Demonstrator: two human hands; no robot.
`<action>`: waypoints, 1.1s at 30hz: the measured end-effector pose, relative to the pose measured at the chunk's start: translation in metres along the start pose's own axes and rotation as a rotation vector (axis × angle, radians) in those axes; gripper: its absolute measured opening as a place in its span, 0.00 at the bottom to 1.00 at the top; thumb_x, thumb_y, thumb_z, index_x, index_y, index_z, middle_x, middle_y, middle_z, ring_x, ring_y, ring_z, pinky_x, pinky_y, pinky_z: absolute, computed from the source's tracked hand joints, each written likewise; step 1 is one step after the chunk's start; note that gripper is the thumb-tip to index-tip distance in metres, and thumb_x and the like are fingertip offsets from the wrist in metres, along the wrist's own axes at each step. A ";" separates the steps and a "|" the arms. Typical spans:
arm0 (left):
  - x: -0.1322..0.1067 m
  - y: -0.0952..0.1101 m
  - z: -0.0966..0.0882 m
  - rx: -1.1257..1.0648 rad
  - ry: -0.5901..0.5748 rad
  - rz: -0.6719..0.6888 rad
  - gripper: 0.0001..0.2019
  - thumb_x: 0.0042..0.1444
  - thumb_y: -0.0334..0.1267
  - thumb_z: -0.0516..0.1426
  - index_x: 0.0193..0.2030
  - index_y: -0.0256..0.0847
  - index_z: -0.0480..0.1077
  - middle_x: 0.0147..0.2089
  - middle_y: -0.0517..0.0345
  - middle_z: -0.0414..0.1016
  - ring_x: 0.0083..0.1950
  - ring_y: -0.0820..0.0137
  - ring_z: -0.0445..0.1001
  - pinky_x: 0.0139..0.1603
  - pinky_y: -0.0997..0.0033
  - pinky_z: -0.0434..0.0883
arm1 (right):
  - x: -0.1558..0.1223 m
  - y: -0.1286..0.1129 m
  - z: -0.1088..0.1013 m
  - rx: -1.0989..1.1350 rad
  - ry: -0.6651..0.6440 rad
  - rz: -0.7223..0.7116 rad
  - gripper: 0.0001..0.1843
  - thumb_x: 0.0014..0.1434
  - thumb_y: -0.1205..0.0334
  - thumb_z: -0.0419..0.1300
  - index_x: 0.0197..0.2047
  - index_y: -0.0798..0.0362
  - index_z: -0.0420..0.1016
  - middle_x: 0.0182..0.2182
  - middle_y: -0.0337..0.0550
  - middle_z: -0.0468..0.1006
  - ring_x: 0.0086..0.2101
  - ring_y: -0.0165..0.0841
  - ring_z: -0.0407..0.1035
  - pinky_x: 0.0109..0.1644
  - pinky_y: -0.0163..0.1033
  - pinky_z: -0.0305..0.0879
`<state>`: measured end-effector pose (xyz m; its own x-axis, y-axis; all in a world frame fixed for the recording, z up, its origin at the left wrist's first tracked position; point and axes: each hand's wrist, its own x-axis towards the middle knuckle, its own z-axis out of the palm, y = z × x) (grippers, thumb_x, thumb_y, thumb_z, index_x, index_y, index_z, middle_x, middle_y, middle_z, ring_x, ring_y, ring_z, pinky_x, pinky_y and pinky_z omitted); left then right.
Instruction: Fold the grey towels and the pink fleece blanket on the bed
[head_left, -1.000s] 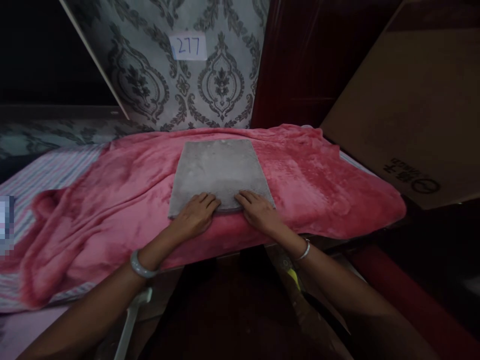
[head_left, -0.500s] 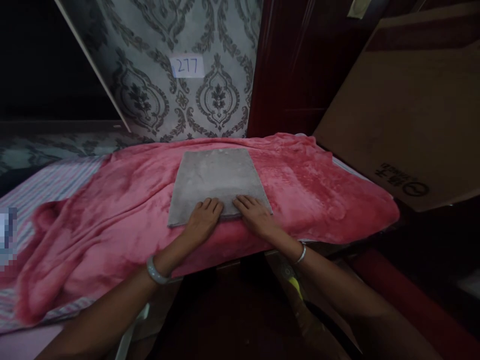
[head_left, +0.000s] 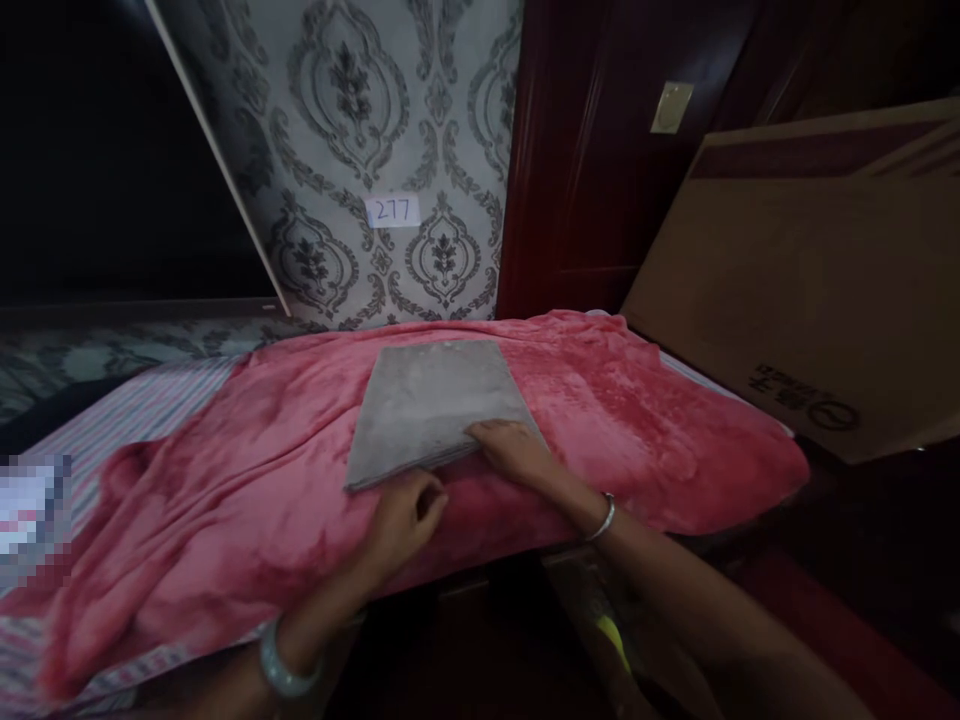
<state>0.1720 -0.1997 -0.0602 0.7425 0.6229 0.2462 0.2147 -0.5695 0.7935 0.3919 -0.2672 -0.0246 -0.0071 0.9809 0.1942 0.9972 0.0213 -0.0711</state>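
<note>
Fingers of the right hand are lying stretched out and nearly flat on the near right corner of a grey cloth, pressing on it rather than closing around it; whether the thumb is tucking under the edge cannot be told. The left hand is resting just in front of the cloth's near edge with its fingers half curled, touching the pink blanket and not the cloth; it is too dim to tell whether they are pinching any of the blanket.

The grey cloth is lying folded into a flat, neat rectangle in the middle of the blanket, slightly turned so that its near left corner is pointing toward the left hand. Its surface is looking soft and matt, with layered edges showing along the near side.

The blanket is spreading in loose folds over a striped sheet. A pale bangle is sitting on the left wrist and a thin silver bracelet on the right. A cardboard box is leaning at the right.
</note>
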 end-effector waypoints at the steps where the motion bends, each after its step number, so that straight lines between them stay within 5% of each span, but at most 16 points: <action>1: -0.005 0.000 0.002 -0.254 -0.041 -0.161 0.12 0.60 0.48 0.59 0.40 0.41 0.75 0.37 0.50 0.79 0.37 0.63 0.77 0.40 0.61 0.74 | 0.002 0.001 -0.005 -0.005 -0.011 0.008 0.22 0.65 0.72 0.51 0.57 0.49 0.76 0.49 0.48 0.83 0.49 0.40 0.77 0.50 0.41 0.71; 4: -0.002 0.002 0.007 -0.937 -0.062 -0.467 0.24 0.55 0.56 0.63 0.47 0.38 0.74 0.49 0.40 0.80 0.47 0.58 0.81 0.48 0.58 0.77 | 0.008 0.001 -0.019 -0.003 -0.006 0.036 0.21 0.64 0.71 0.52 0.56 0.48 0.77 0.47 0.48 0.84 0.49 0.41 0.78 0.48 0.40 0.70; 8: 0.027 0.014 0.015 -1.311 0.165 -0.469 0.25 0.58 0.54 0.62 0.57 0.43 0.69 0.62 0.43 0.74 0.60 0.53 0.76 0.60 0.47 0.74 | 0.010 -0.008 -0.027 -0.023 -0.005 0.045 0.20 0.65 0.71 0.51 0.55 0.49 0.77 0.47 0.48 0.84 0.48 0.40 0.78 0.47 0.39 0.69; 14: 0.031 0.025 0.014 -1.179 0.476 -0.505 0.19 0.57 0.39 0.59 0.55 0.45 0.69 0.56 0.53 0.79 0.63 0.57 0.74 0.54 0.56 0.80 | -0.008 -0.054 -0.015 -0.008 -0.007 -0.025 0.18 0.66 0.72 0.50 0.52 0.52 0.76 0.46 0.49 0.83 0.43 0.41 0.79 0.43 0.40 0.71; 19: -0.017 0.008 -0.035 -0.835 0.528 -0.598 0.12 0.45 0.34 0.64 0.38 0.46 0.71 0.38 0.60 0.81 0.48 0.59 0.80 0.40 0.66 0.81 | -0.021 -0.085 -0.017 0.191 -0.036 -0.188 0.12 0.65 0.61 0.59 0.50 0.49 0.78 0.42 0.44 0.84 0.38 0.39 0.78 0.39 0.40 0.70; 22: -0.039 -0.004 -0.075 -0.829 0.613 -0.713 0.16 0.37 0.29 0.66 0.34 0.46 0.70 0.32 0.63 0.79 0.35 0.66 0.79 0.33 0.72 0.79 | -0.001 -0.062 -0.017 0.468 -0.044 -0.217 0.12 0.67 0.56 0.57 0.49 0.48 0.80 0.40 0.39 0.85 0.38 0.35 0.78 0.41 0.36 0.69; 25: -0.049 -0.013 -0.100 -0.834 0.634 -0.795 0.17 0.33 0.27 0.66 0.32 0.46 0.70 0.28 0.64 0.76 0.28 0.69 0.74 0.25 0.74 0.75 | 0.040 -0.012 -0.008 0.485 0.128 0.066 0.17 0.68 0.62 0.55 0.55 0.53 0.79 0.48 0.46 0.84 0.47 0.37 0.77 0.51 0.39 0.70; 29: -0.052 -0.014 -0.098 -0.872 0.693 -0.883 0.15 0.33 0.26 0.65 0.30 0.43 0.70 0.25 0.62 0.73 0.23 0.69 0.70 0.18 0.72 0.68 | 0.097 0.049 0.005 0.338 0.105 0.341 0.26 0.67 0.63 0.56 0.66 0.60 0.69 0.64 0.57 0.72 0.62 0.43 0.65 0.66 0.44 0.59; 33: -0.051 -0.010 -0.084 -0.885 0.820 -0.867 0.16 0.41 0.28 0.64 0.40 0.39 0.74 0.35 0.56 0.80 0.31 0.67 0.78 0.29 0.71 0.76 | 0.137 0.069 0.014 0.369 -0.042 0.394 0.22 0.69 0.58 0.55 0.60 0.59 0.76 0.59 0.55 0.77 0.57 0.42 0.71 0.59 0.40 0.65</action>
<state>0.0792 -0.1808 -0.0339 -0.0320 0.8818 -0.4706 -0.2773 0.4445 0.8518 0.4589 -0.1288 -0.0170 0.3520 0.9349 0.0447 0.8328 -0.2910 -0.4710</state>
